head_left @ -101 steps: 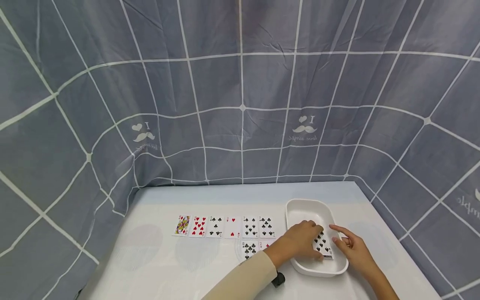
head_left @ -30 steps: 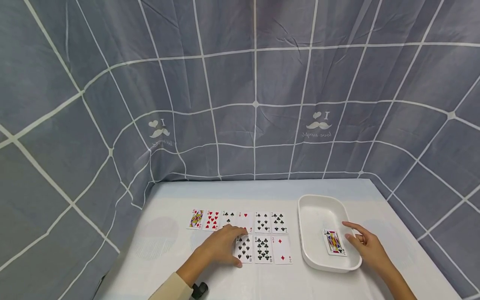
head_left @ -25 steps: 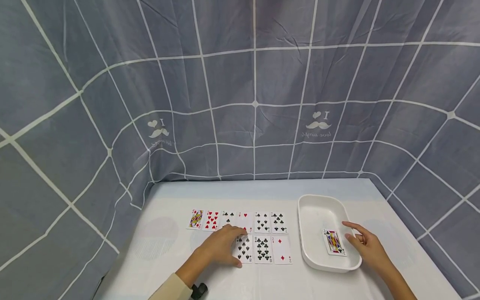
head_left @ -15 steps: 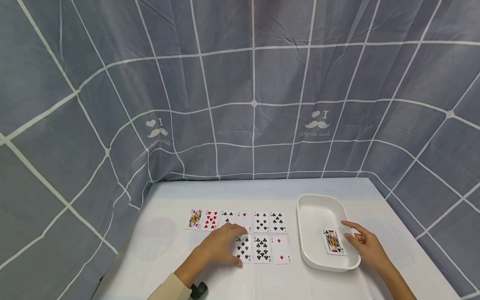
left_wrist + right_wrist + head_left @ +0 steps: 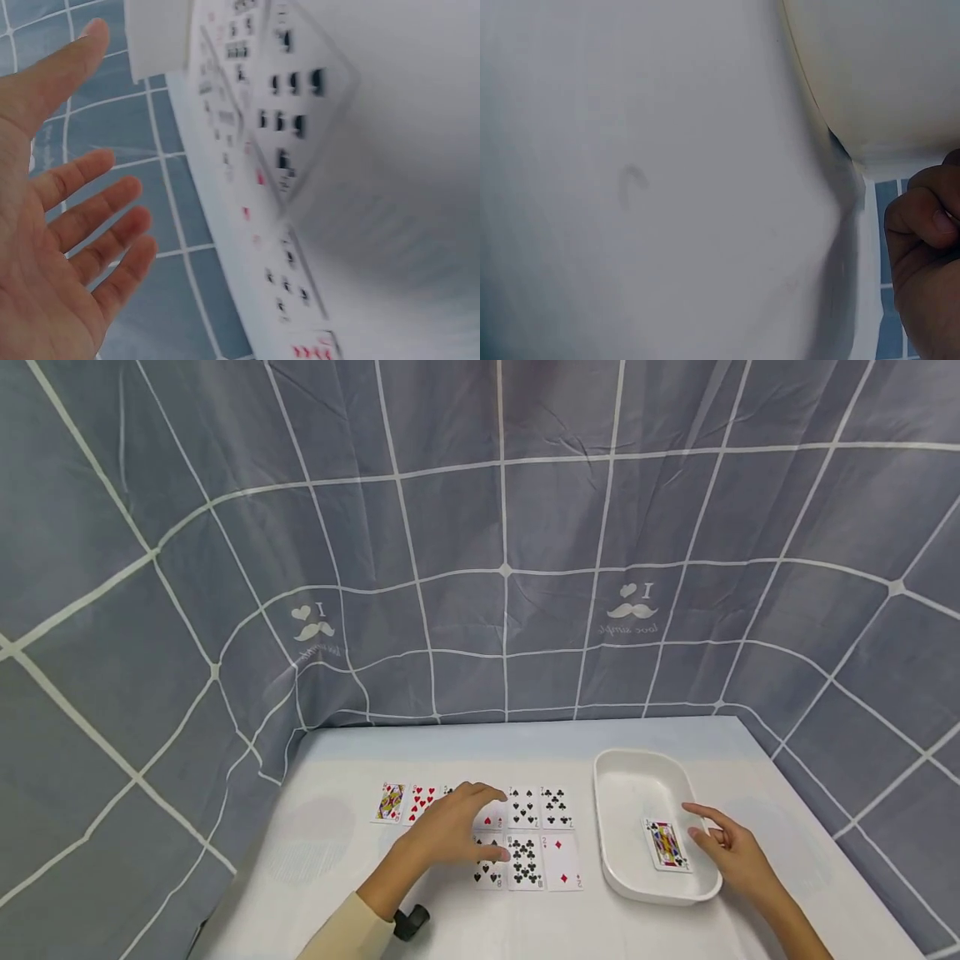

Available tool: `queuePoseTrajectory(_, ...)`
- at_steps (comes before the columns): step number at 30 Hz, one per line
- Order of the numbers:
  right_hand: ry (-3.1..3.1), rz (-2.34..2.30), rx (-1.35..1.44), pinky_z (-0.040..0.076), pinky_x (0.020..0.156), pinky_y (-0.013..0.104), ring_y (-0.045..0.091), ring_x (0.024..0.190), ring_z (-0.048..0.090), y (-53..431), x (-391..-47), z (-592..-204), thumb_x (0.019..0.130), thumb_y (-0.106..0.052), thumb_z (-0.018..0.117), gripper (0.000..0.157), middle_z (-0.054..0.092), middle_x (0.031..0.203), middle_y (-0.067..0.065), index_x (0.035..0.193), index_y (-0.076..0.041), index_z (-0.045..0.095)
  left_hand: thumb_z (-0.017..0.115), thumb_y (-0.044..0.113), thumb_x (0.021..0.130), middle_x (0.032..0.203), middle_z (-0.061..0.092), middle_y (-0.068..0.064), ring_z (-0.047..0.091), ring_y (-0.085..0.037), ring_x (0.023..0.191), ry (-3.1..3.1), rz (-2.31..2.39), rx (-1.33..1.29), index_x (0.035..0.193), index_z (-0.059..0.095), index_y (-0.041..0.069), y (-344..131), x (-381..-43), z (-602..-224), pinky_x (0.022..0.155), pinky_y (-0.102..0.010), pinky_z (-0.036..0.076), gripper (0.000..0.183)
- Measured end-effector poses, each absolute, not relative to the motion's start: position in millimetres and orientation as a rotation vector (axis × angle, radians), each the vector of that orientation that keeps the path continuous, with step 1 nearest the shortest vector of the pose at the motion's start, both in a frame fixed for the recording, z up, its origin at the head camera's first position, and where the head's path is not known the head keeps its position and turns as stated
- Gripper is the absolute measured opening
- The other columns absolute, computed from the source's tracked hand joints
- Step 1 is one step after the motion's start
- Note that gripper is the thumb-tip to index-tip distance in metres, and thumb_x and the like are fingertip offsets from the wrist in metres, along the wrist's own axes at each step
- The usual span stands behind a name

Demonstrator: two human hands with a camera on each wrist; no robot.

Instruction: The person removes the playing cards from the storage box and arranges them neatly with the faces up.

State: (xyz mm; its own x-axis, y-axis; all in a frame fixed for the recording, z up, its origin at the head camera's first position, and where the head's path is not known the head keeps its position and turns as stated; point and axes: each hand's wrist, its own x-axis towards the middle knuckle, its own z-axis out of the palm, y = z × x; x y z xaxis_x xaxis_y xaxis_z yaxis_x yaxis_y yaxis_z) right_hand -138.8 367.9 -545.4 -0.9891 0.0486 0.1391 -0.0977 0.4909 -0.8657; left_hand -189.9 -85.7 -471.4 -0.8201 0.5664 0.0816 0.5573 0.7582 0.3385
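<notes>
My left hand (image 5: pixel 453 822) hovers over the playing cards with thumb and fingers spread, holding nothing. Its palm (image 5: pixel 52 300) and separated fingers show in the left wrist view. The eight of spades (image 5: pixel 488 873) is partly hidden beneath it. To that card's right lie the ten of clubs (image 5: pixel 525 862) and two of diamonds (image 5: pixel 562 862). My right hand (image 5: pixel 735 856) grips the right rim of the white tray (image 5: pixel 611 852), index finger and thumb over the edge. Inside the tray lies a jack of clubs (image 5: pixel 667 845). Curled fingers (image 5: pixel 922 217) appear in the right wrist view.
Behind the lower cards runs a row from a queen of diamonds (image 5: pixel 390 802) to a seven of clubs (image 5: pixel 557 808), its middle partly covered by my left hand. A grey curtain (image 5: pixel 450 610) hangs behind the white table (image 5: pixel 322 877).
My left hand has left the tray, and the eight of spades now lies left of the ten of clubs. In the last half second that hand has risen slightly. The right hand stays at the tray.
</notes>
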Motion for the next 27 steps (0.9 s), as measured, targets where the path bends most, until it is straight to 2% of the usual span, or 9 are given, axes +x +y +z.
queuePoseTrajectory(6, -2.568, 1.567, 0.066, 0.042, 0.039, 0.026, 0.002, 0.044, 0.046, 368.1, -137.1, -549.0, 0.103, -0.013, 0.063, 0.04, 0.054, 0.057, -0.001, 0.14, 0.002, 0.054, 0.074, 0.069, 0.082, 0.148, 0.057, 0.001, 0.053, -0.022, 0.138, 2.943, 0.607, 0.941, 0.149, 0.052, 0.026, -70.2, -197.9, -461.4, 0.107, -0.052, 0.049, 0.083)
queuePoseTrajectory(11, -2.561, 1.559, 0.059, 0.041, 0.038, 0.026, 0.003, 0.044, 0.045, 368.3, -138.2, -550.2, 0.103, -0.013, 0.063, 0.04, 0.052, 0.057, -0.001, 0.139, 0.001, 0.055, 0.069, 0.075, 0.082, 0.152, 0.055, 0.0, 0.05, -0.022, 0.142, 2.966, 0.592, 0.975, 0.156, 0.044, 0.026, -42.0, -209.6, -449.5, 0.114, -0.05, 0.044, 0.092)
queuePoseTrajectory(17, -2.571, 1.549, 0.061, 0.044, 0.04, 0.026, 0.004, 0.046, 0.047, 367.2, -142.6, -548.3, 0.104, -0.015, 0.062, 0.04, 0.053, 0.06, 0.0, 0.14, 0.0, 0.055, 0.069, 0.078, 0.079, 0.147, 0.059, 0.004, 0.052, -0.019, 0.139, 2.951, 0.633, 1.039, 0.162, 0.032, 0.025, 4.3, -225.0, -445.8, 0.113, -0.045, 0.046, 0.105)
queuePoseTrajectory(21, -2.573, 1.576, 0.046, 0.046, 0.041, 0.027, 0.006, 0.047, 0.051, 365.9, -142.5, -548.2, 0.104, -0.015, 0.062, 0.041, 0.056, 0.061, 0.003, 0.141, 0.001, 0.054, 0.067, 0.08, 0.079, 0.15, 0.056, 0.004, 0.05, -0.018, 0.141, 2.942, 0.602, 1.069, 0.161, 0.035, 0.023, 36.9, -232.8, -451.5, 0.114, -0.042, 0.045, 0.105)
queuePoseTrajectory(27, -2.576, 1.56, 0.008, 0.044, 0.04, 0.026, 0.005, 0.047, 0.048, 366.0, -137.7, -548.2, 0.104, -0.014, 0.062, 0.041, 0.054, 0.06, 0.003, 0.141, 0.001, 0.055, 0.068, 0.08, 0.078, 0.153, 0.052, 0.001, 0.052, -0.017, 0.14, 2.904, 0.491, 1.145, 0.158, 0.041, 0.02, 82.9, -235.9, -461.5, 0.114, -0.036, 0.046, 0.103)
